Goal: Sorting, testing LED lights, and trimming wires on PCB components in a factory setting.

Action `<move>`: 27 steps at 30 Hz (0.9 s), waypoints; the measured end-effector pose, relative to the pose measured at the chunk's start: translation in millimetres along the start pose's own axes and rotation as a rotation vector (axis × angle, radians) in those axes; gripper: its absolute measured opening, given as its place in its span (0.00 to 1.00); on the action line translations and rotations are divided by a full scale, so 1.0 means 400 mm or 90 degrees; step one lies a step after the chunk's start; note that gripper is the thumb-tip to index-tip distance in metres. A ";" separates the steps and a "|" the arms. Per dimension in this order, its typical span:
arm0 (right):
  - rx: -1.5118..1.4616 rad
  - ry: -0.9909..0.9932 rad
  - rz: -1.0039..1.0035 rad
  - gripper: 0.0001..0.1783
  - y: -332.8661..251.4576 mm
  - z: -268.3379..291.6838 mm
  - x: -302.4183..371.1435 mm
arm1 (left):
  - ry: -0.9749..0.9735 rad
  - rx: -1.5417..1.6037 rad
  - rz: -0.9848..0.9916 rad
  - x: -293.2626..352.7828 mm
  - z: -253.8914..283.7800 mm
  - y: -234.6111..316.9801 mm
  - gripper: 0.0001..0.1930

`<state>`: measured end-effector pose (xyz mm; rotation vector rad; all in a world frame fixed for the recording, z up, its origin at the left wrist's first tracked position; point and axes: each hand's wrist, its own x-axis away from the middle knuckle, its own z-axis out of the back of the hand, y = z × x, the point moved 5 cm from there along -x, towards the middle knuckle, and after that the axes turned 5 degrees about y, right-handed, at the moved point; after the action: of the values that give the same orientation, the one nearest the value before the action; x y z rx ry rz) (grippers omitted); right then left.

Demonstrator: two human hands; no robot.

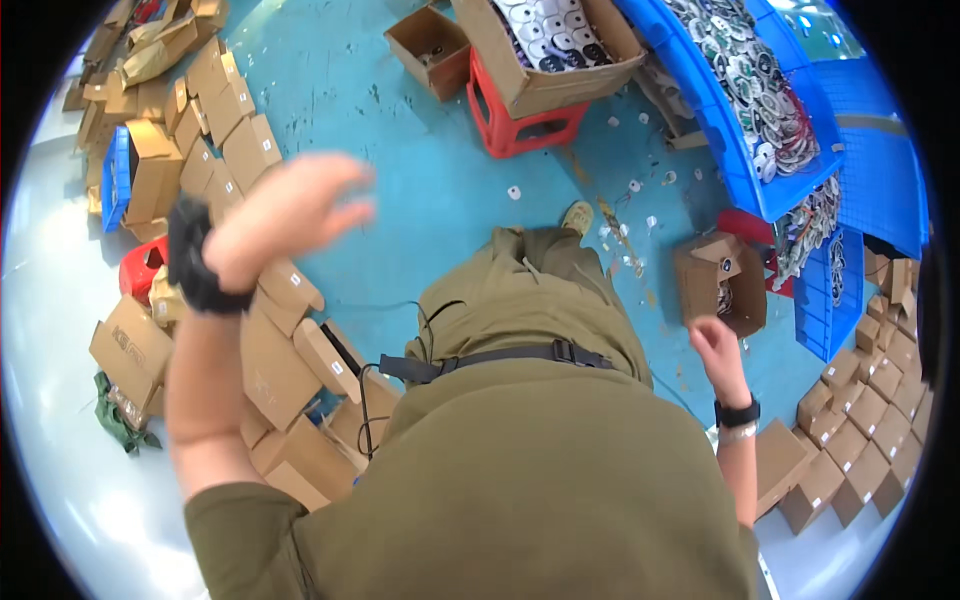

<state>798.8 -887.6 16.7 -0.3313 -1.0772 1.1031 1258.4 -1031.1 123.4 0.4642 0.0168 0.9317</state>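
My left hand [295,212] is raised over the flattened cardboard boxes on the left. Its fingers are stretched out with the thumb apart, slightly blurred, and hold nothing. My right hand [720,358] hangs low on the right, its fingers curled in, and no object shows in it. It is nearest to an open cardboard box [696,290] on the floor, in which a few small round parts lie. Both wrists wear black bands.
A red stool [530,133] bears a cardboard box [550,93] of white discs. Blue bins [742,165] of round, wired parts stand at upper right. Cardboard boxes [845,445] are stacked at lower right. Flattened cartons [250,150] cover the left. White scraps litter the teal floor [400,180].
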 end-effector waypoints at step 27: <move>-0.563 0.080 -0.234 0.25 0.550 -0.332 0.445 | -0.302 0.090 -0.067 -0.312 -0.389 0.266 0.08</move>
<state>794.0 -599.6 -104.7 -0.8452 -1.4013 0.2235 1068.1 -1015.4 1.8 0.8001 -0.3228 0.7020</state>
